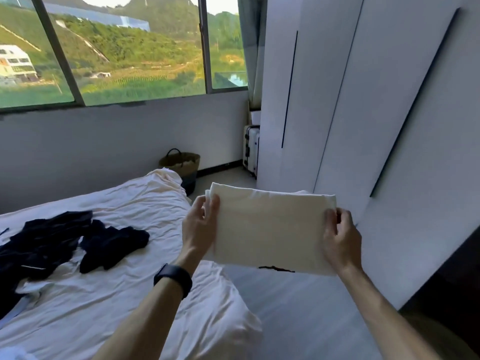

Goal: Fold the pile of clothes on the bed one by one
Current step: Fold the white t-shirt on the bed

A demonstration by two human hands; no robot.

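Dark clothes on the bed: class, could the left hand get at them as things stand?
Probably not yet: the left hand and right hand both hold the folded cream cloth in the air. Once freed, likely yes; the dark clothes lie uncovered on the bed beside that arm.

left grip (pixel 200 224): pinches folded cloth (pixel 270 229) edge | right grip (pixel 340 235): pinches opposite edge | both arms outstretched

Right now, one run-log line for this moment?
left grip: holds cream cloth, left edge | right grip: holds right edge | cream cloth: folded, held off bed | dark clothes: heaped on bed
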